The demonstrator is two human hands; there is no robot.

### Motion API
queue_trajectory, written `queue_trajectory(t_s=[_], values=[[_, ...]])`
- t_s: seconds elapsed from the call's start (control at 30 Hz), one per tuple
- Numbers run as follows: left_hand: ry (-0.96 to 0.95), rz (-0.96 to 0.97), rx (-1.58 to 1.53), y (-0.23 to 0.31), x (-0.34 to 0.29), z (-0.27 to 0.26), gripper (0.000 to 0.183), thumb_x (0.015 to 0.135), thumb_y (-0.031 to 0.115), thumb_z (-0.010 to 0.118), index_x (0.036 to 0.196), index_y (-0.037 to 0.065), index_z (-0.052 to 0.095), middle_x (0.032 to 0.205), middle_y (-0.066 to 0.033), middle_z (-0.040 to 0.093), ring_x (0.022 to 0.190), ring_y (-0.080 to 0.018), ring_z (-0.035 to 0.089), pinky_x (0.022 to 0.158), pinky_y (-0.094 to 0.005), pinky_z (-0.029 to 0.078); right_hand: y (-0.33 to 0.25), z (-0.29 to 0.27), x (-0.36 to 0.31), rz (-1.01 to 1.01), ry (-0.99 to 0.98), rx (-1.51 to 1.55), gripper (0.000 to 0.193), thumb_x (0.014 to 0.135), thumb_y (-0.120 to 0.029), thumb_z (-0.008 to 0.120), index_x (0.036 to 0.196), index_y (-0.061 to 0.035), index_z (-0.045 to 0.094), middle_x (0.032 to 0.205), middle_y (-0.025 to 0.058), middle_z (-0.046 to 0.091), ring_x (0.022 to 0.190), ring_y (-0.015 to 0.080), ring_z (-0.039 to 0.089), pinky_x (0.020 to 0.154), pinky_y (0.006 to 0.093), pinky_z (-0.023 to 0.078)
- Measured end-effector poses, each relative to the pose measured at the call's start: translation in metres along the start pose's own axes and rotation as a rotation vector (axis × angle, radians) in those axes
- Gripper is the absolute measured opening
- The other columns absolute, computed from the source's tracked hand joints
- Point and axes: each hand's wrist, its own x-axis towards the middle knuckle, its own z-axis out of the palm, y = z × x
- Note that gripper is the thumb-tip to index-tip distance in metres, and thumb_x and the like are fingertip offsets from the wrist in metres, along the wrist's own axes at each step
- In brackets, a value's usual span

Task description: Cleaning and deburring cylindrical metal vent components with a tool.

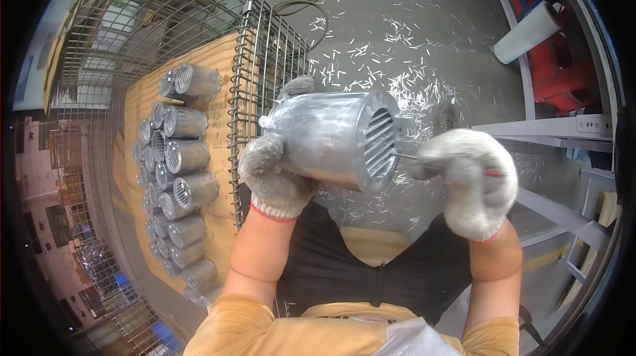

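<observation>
The gloved fingers of the left hand (275, 180) are gripping a metal cylinder (321, 134) around its left end, with fingertips showing on the far side and the rest of the glove on the near side. The gloved fingers of the right hand (474, 180) are curled closed around a thin tool (405, 156), whose slender shaft points left to the slotted end face of the cylinder; whether the tip touches the slats cannot be told. The cylinder lies roughly level above the person's lap, between the two hands, its slotted face turned right. Just below are dark trousers (321, 263). To the left stands a wire cage (244, 101) with a wooden board (224, 187) inside, on which many similar cylinders (189, 156) sit close together in rows. Beyond the hands, pale slivers (412, 87) are scattered over the grey floor (437, 8), thickest just past the right hand. A dark hose (319, 0) curls at the far side of the cage. At the far right, a white roll (527, 32) leans beside red plastic furniture (553, 77) and a metal frame (543, 129).
</observation>
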Motion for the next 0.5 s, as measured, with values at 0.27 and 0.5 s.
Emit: queue_trajectory(t_s=[0.27, 0.5], values=[[0.037, 0.147, 0.002, -0.004, -0.003, 0.003, 0.095, 0.074, 0.053, 0.075, 0.152, 0.01, 0.039, 0.137, -0.0123, 0.058, 0.127, -0.0312, 0.06, 0.109, -0.047, 0.052, 0.0, -0.004, 0.015, 0.361, -0.128, 1.153, 0.049, 0.111, -0.047, 0.046, 0.103, -0.0018, 0.063, 0.066, 0.0135, 0.064, 0.061, 0.0318, 0.069, 0.065, 0.0393, 0.06], [-0.017, 0.306, -0.182, 0.0, -0.001, 0.001, 0.08, 0.093, 0.053, 0.063, 0.155, 0.011, 0.037, 0.153, -0.0146, 0.048, 0.141, -0.0329, 0.05, 0.117, -0.0495, 0.045, 0.017, 0.015, 0.012, 0.252, 0.131, 0.472, 0.071, 0.098, -0.011, 0.069, 0.157, -0.0018, 0.031, 0.157, 0.0268, 0.04, 0.145, 0.04, 0.046, 0.118, 0.0526, 0.043]])
